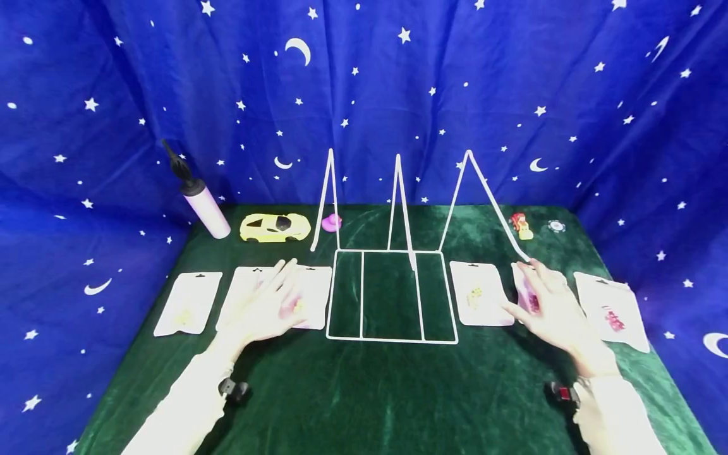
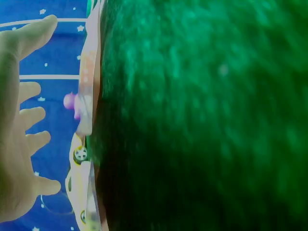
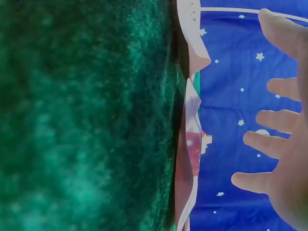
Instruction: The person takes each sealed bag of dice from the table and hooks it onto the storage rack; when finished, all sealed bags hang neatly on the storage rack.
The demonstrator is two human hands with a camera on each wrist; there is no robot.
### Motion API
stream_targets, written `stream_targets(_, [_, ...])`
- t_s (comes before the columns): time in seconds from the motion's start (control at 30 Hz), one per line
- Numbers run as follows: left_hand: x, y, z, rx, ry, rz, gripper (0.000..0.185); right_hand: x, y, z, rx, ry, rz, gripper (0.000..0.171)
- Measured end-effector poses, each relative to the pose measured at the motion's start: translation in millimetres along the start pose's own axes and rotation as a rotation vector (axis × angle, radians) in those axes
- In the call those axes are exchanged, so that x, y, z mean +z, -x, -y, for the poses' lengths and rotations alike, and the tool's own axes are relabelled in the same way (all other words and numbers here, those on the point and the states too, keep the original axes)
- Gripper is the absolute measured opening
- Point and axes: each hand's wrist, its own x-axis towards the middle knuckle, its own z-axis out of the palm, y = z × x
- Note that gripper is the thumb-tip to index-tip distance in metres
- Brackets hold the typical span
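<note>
My left hand (image 1: pixel 263 311) is spread, palm down, over two white hang-hole pouches, the middle pouch (image 1: pixel 241 278) and the inner pouch (image 1: pixel 317 294). In the left wrist view its fingers are loosely extended and hold nothing. My right hand (image 1: pixel 550 311) hovers over a pouch with purple-red contents (image 1: pixel 531 297), which it partly hides. The right wrist view shows those fingers (image 3: pixel 264 142) apart, with nothing between them. Between the hands lies a white wire rack (image 1: pixel 392 341) with three pointed uprights.
Other pouches are an outer left pouch (image 1: pixel 190 300), an inner right pouch (image 1: pixel 480 294) and an outer right pouch (image 1: pixel 611 309). Behind stand a pink hand pump (image 1: pixel 207 212), yellow toy car (image 1: pixel 275 228), purple item (image 1: pixel 332 222), red-yellow toy (image 1: pixel 521 225) and round chip (image 1: pixel 557 225).
</note>
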Motion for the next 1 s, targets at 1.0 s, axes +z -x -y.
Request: stream_targets(1.0, [14.0, -19.0, -21.0, 0.161, 0.158, 0.007, 0.09, 1, 23, -4, 0.024, -0.081, -0.024, 0.085])
